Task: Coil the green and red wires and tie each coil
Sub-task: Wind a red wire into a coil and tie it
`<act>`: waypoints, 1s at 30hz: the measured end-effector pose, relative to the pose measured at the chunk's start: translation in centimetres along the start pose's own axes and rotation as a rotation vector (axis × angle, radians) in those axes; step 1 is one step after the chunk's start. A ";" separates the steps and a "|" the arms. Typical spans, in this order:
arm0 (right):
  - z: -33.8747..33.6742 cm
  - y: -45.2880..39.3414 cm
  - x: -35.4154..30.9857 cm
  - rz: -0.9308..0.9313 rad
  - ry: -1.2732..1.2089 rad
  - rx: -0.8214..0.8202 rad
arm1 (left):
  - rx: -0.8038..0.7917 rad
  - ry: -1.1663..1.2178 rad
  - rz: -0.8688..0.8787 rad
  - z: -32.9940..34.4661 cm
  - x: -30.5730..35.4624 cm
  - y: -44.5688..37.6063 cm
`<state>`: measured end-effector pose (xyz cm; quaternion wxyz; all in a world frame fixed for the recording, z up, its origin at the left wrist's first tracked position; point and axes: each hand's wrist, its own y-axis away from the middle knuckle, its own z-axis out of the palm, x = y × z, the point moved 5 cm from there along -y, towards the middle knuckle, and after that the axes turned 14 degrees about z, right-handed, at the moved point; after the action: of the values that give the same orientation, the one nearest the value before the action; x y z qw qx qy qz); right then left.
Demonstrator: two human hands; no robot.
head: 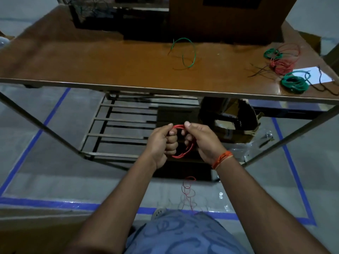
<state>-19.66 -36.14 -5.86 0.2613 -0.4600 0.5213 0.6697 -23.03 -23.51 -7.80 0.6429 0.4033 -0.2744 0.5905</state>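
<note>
Both hands hold a small red wire coil [185,152] in front of the table's near edge. My left hand [162,142] grips the coil's left side with curled fingers. My right hand [200,140] pinches the top and right side. The red wire's loose tail [189,189] hangs in loops below the hands. A loose green wire [189,52] lies uncoiled on the table's middle. At the right end lie green coils [294,83], another green coil [272,53] and a red wire bundle [283,66].
The brown table [91,57] has a metal front edge and slanted legs. A white sheet [311,74] with black wires sits at its right end. Dark boxes stand at the back. A metal rack [124,125] and cardboard box [236,121] lie under the table.
</note>
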 end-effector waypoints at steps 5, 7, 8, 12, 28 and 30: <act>0.3 -0.5 1.7 0.090 -0.068 0.035 | -0.055 -0.006 -0.142 -0.4 -1.2 0.4; 0.1 -0.7 1.9 0.089 -0.014 0.048 | -0.059 0.027 -0.175 -0.3 -1.6 0.6; -0.2 -0.7 1.9 0.086 0.014 0.047 | -0.058 0.039 -0.183 -0.2 -1.8 0.5; -2.1 -0.7 1.5 0.079 0.062 0.027 | -0.013 0.068 -0.216 1.2 -2.7 0.1; -14.2 0.8 3.2 -0.014 0.102 0.013 | 0.180 0.360 -0.182 10.0 -6.7 -0.9; -15.5 0.9 4.6 0.009 0.111 -0.015 | 0.253 0.392 -0.106 9.5 -6.1 -0.8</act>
<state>-17.07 -51.54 -10.05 0.2256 -0.4961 0.5318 0.6482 -22.02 -34.76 -8.09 0.6582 0.3721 -0.0467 0.6527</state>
